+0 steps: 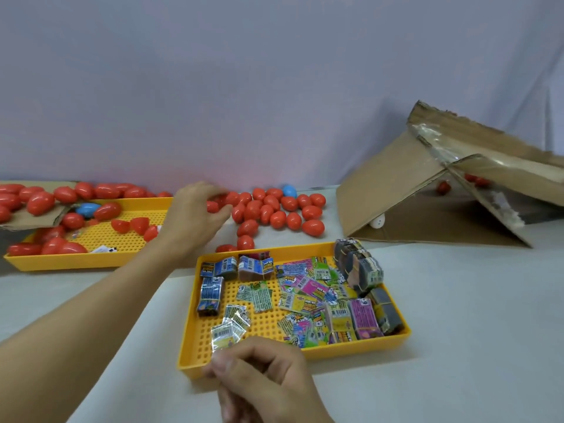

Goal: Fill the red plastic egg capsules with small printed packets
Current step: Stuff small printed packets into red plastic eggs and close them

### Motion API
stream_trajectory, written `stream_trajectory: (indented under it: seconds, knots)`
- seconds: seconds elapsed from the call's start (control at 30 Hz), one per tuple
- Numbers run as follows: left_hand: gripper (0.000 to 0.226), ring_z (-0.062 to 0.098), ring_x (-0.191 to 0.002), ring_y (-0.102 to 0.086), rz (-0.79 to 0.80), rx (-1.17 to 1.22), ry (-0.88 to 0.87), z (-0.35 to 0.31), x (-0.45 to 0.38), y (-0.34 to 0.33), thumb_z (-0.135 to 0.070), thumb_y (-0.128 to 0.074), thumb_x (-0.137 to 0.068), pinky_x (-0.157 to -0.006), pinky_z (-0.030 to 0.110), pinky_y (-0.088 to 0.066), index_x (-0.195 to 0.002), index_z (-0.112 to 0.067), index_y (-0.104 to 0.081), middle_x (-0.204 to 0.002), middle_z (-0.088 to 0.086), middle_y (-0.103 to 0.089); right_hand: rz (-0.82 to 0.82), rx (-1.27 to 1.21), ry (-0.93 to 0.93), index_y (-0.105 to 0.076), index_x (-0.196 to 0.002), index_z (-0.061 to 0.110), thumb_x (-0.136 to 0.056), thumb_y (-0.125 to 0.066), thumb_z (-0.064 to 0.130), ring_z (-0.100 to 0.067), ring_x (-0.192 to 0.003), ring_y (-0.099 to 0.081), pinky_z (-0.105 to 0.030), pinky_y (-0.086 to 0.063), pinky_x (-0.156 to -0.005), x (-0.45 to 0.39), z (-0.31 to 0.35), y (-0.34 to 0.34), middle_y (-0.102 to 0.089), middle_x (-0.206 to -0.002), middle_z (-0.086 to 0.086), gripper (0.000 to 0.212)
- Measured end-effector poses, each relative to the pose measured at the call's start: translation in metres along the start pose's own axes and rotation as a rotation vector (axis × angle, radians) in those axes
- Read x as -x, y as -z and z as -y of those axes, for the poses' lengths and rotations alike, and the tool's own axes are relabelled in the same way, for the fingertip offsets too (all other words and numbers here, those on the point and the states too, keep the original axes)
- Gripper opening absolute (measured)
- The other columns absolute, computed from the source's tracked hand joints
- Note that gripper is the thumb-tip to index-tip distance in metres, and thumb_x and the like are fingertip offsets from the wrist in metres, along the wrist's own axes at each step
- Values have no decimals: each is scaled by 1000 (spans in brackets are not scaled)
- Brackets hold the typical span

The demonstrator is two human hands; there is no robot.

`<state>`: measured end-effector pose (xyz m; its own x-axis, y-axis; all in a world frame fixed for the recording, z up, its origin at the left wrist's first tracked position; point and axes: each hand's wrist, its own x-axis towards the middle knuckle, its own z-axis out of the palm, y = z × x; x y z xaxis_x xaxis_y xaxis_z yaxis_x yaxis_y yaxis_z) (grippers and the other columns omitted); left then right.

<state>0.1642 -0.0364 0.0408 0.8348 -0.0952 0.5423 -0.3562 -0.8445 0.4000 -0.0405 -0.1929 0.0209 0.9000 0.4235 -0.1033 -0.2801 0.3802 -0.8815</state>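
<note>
A pile of red egg capsules (274, 209) lies on the table behind the near yellow tray (399, 331). My left hand (195, 215) reaches into the left edge of that pile, fingers curled around a red egg capsule (215, 206). The near tray holds many small printed packets (305, 294), loose and in banded stacks. At the tray's front left corner my right hand (259, 374) pinches a shiny silver packet (224, 335) between thumb and fingers.
A second yellow tray (122, 239) at the left holds red capsules and halves, plus a blue egg (87, 209). Cardboard with more red eggs overhangs it. Another blue egg (289, 190) sits in the pile. A tipped cardboard box (427, 190) stands at the right.
</note>
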Motion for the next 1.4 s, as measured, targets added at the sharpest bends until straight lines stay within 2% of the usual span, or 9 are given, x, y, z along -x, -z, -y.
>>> stream_trajectory:
  seconds: [0.1,0.23,0.4,0.5,0.63,0.77,1.03,1.23,1.4]
  knots:
    - [33,-2,-84,-65,6,319,61,-27,28,29,-11,-76,-84,-76,3,-47,-116,-10,-71,-100,-8,-69,0,42,16,-75,-76,16,-72,-78,42,-9,-41,-47,-17,-37,-44,-1,1,-1,-60,-52,-1,27]
    - [33,11,-94,-73,15,752,153,-52,89,67,-17,-76,-74,-82,20,-57,-107,-22,-74,-102,-1,-75,-28,52,43,-75,-76,19,-74,-77,42,-10,-40,-45,-19,-34,-42,-2,-2,-1,-59,-50,1,23]
    - [36,20,-81,-75,-72,1074,260,-74,161,83,-6,-76,-64,-73,21,-58,-98,-14,-77,-92,9,-78,-92,20,73,-74,-72,18,-68,-77,40,-9,-37,-41,-15,-31,-39,1,-6,-4,-54,-46,2,23]
    - [36,23,-81,-75,-85,1070,237,-75,189,85,1,-75,-62,-73,19,-57,-97,-9,-78,-95,12,-75,-94,-27,83,-73,-73,15,-68,-78,36,-10,-38,-37,-16,-30,-39,6,-8,-6,-50,-46,0,22]
    - [49,23,-83,-74,-31,999,220,-66,202,93,-2,-90,-60,-75,19,-57,-103,-20,-78,-97,6,-73,-98,30,73,-70,-69,16,-66,-76,37,-12,-40,-37,-16,-29,-39,14,-7,-6,-50,-48,-2,22]
    - [35,29,-90,-72,64,1003,147,-63,205,102,-19,-80,-70,-76,25,-57,-105,-23,-78,-102,6,-71,-108,62,54,-67,-68,14,-65,-70,38,-14,-43,-37,-17,-28,-40,19,-1,-4,-48,-53,-7,25]
    - [33,32,-88,-71,108,979,103,-66,212,101,-14,-78,-74,-74,29,-58,-107,-21,-76,-101,5,-70,-106,237,-8,-60,-64,16,-66,-70,49,-13,-45,-39,-17,-31,-41,26,8,-5,-50,-54,-4,35]
    - [59,26,-80,-70,100,975,121,-74,215,96,-16,-87,-64,-69,27,-56,-120,-21,-69,-91,0,-63,-133,231,-2,-67,-71,19,-67,-74,48,-12,-42,-41,-18,-29,-37,27,6,-7,-54,-55,-3,30]
    - [54,25,-74,-69,72,884,96,-81,219,94,-27,-91,-59,-62,25,-53,-110,-28,-74,-96,0,-58,-102,248,19,-74,-82,12,-72,-73,44,-11,-46,-45,-19,-31,-36,30,3,-7,-58,-62,0,34]
